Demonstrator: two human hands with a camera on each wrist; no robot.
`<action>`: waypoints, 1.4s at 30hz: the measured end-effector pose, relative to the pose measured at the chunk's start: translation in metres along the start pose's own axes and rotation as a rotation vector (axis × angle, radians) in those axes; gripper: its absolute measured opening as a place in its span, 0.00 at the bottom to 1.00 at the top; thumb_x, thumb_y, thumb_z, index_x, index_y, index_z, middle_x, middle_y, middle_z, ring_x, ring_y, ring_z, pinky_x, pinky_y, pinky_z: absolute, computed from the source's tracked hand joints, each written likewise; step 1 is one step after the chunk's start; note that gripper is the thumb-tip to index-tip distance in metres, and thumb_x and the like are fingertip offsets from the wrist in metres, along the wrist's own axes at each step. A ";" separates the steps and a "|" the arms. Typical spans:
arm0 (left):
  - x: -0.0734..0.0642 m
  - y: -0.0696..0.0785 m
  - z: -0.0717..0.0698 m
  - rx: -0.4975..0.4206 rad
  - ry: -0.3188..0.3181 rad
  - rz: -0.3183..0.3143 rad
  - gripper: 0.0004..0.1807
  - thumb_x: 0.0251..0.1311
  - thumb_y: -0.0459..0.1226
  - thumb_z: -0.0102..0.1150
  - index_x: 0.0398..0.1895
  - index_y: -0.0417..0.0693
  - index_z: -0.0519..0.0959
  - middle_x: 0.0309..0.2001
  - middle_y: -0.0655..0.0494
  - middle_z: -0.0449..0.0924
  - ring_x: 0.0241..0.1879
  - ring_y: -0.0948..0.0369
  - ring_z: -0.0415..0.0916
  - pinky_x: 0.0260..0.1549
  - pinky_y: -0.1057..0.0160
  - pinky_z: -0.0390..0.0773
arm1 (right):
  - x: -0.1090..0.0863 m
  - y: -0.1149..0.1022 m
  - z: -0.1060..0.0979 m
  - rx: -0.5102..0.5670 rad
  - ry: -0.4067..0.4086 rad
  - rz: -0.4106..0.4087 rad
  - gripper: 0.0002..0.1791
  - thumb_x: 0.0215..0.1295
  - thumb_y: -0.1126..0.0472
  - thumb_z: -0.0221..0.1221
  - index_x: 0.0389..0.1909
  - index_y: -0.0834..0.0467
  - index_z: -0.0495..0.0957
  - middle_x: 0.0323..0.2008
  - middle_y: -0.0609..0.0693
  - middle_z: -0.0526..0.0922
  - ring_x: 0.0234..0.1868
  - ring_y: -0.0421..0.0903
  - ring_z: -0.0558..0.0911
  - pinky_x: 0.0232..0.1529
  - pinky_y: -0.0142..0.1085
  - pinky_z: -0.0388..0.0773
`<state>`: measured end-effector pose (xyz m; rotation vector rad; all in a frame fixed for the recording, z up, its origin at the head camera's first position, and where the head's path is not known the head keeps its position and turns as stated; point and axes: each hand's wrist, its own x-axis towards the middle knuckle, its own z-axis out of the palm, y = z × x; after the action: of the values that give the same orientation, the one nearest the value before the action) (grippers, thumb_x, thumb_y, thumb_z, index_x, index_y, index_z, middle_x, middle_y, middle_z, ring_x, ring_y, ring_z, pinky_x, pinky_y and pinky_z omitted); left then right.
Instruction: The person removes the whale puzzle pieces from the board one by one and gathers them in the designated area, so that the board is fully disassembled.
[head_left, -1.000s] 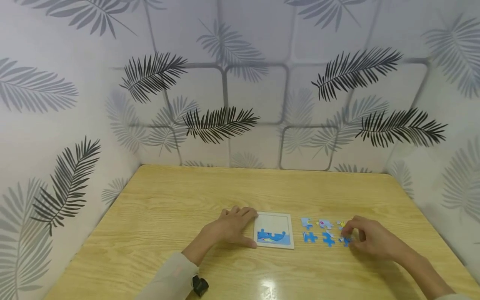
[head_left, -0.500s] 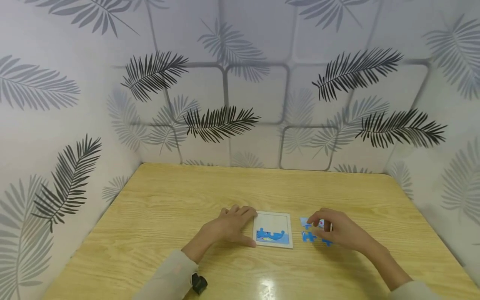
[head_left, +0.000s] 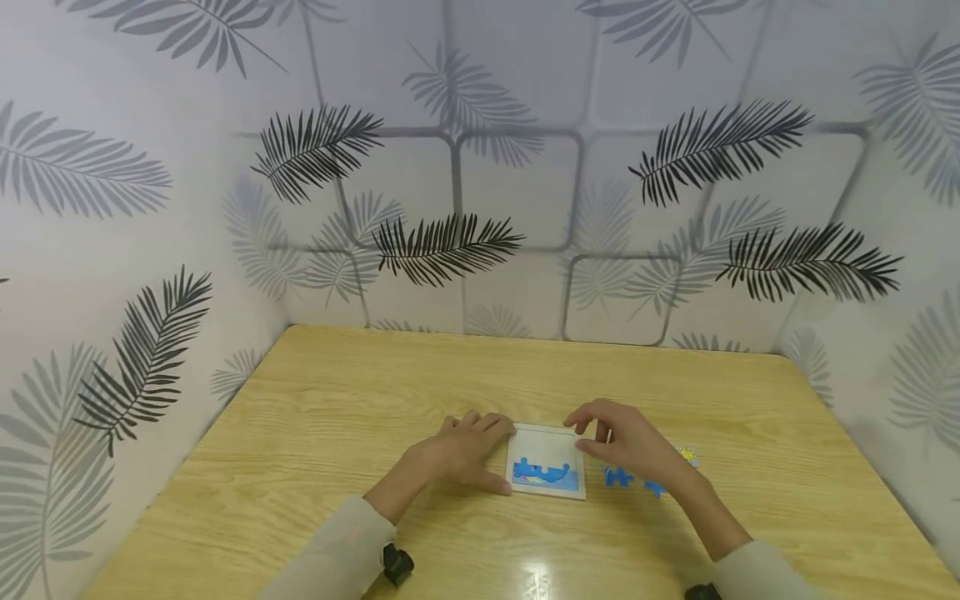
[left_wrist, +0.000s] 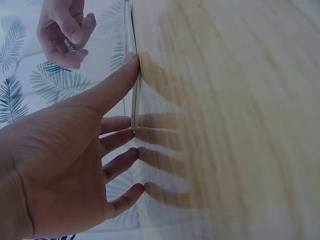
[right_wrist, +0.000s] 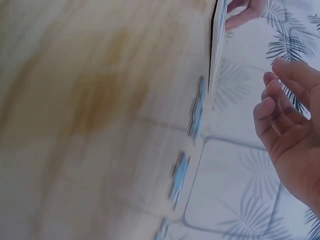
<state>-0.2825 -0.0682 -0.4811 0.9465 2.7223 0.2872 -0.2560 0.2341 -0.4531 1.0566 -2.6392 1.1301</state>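
Observation:
A square puzzle tray lies on the table with a blue picture section fitted along its near side. My left hand rests at the tray's left edge, fingers spread. The left wrist view has its thumb against the tray edge and its other fingertips down by the tabletop. Over the tray's upper right corner hovers my right hand, fingers loosely bent. The right wrist view shows this hand raised off the table, with nothing between thumb and fingers.
Loose jigsaw pieces lie right of the tray: a blue one, another blue one and one with a yellow sun. My right hand and forearm cover others. Patterned walls surround the wooden table.
My right hand has travelled left from the rightmost pieces, across the loose ones, to the tray's upper right corner. The left hand has stayed at the tray's left edge.

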 end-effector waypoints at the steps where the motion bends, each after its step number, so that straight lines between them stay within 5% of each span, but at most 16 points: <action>1: 0.000 0.000 0.000 0.000 -0.005 -0.004 0.50 0.58 0.66 0.68 0.79 0.60 0.59 0.78 0.59 0.59 0.72 0.50 0.59 0.69 0.33 0.58 | 0.002 -0.002 0.003 0.005 -0.013 0.014 0.16 0.65 0.70 0.69 0.53 0.59 0.83 0.42 0.54 0.84 0.26 0.36 0.74 0.26 0.32 0.75; 12: -0.011 0.014 -0.017 -0.024 -0.034 -0.008 0.48 0.60 0.63 0.68 0.78 0.55 0.61 0.79 0.57 0.57 0.73 0.49 0.58 0.70 0.31 0.57 | 0.025 -0.025 0.036 0.081 -0.309 0.111 0.22 0.65 0.67 0.69 0.59 0.64 0.79 0.49 0.57 0.82 0.35 0.39 0.80 0.38 0.32 0.80; 21: -0.013 0.018 -0.019 -0.018 -0.034 0.019 0.47 0.62 0.62 0.67 0.78 0.53 0.61 0.79 0.55 0.57 0.73 0.47 0.57 0.69 0.30 0.57 | 0.034 -0.038 0.051 0.010 -0.337 0.095 0.19 0.61 0.69 0.68 0.54 0.66 0.81 0.47 0.58 0.85 0.46 0.54 0.84 0.46 0.40 0.83; 29: -0.015 0.018 -0.021 -0.015 -0.033 0.013 0.49 0.61 0.62 0.67 0.79 0.52 0.59 0.79 0.54 0.57 0.73 0.47 0.57 0.69 0.33 0.58 | 0.039 -0.045 0.056 -0.055 -0.328 0.124 0.18 0.57 0.73 0.69 0.49 0.65 0.79 0.46 0.60 0.86 0.48 0.57 0.85 0.49 0.48 0.83; 37: -0.015 0.019 -0.023 -0.029 -0.037 0.010 0.51 0.61 0.62 0.67 0.81 0.51 0.58 0.79 0.52 0.57 0.74 0.47 0.57 0.70 0.33 0.57 | 0.041 -0.047 0.056 -0.093 -0.348 0.133 0.17 0.56 0.74 0.69 0.46 0.65 0.78 0.45 0.59 0.84 0.48 0.55 0.83 0.50 0.46 0.82; 42: -0.014 0.020 -0.021 -0.028 -0.043 -0.004 0.51 0.62 0.62 0.67 0.81 0.53 0.57 0.79 0.54 0.57 0.74 0.48 0.57 0.70 0.31 0.56 | 0.040 -0.049 0.057 -0.121 -0.376 0.177 0.17 0.59 0.72 0.68 0.48 0.62 0.76 0.38 0.52 0.79 0.41 0.46 0.73 0.42 0.39 0.75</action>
<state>-0.2666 -0.0638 -0.4537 0.9292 2.6737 0.3000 -0.2451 0.1499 -0.4511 1.1265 -3.1004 0.8527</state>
